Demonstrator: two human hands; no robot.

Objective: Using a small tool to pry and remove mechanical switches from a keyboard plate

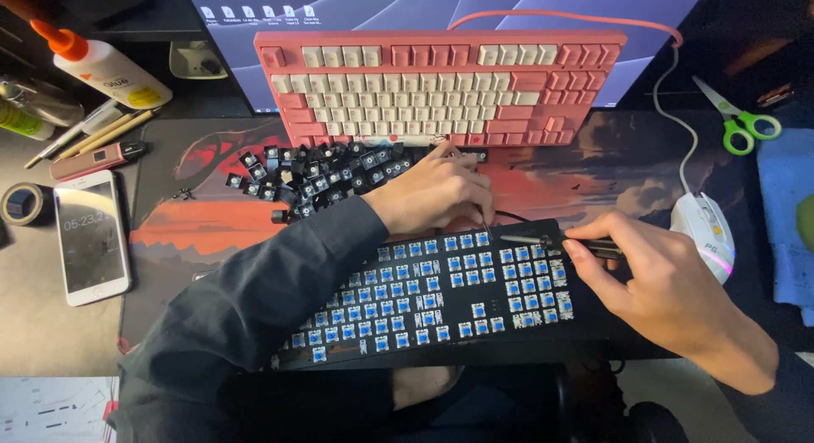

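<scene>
Steadiness is mattering here: your left hand (437, 193) is pressing flat on the black keyboard (441, 295) lying on the counter, fingers together at its top edge, while your right hand (657, 282) is pinching a slim tool (530, 239). Keep the tip level against the blue switches (517, 278).

Keycap pile (318, 176) between rear keyboard (441, 87) and near keyboard (424, 299); phone (91, 237) left, mouse (705, 235) right.

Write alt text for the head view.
Two hands work on a black keyboard stripped of keycaps, blue switches exposed: the right hand holds a thin metal tool, the left hand rests at its top edge. Behind lie loose black keycaps and a pink keyboard.
</scene>
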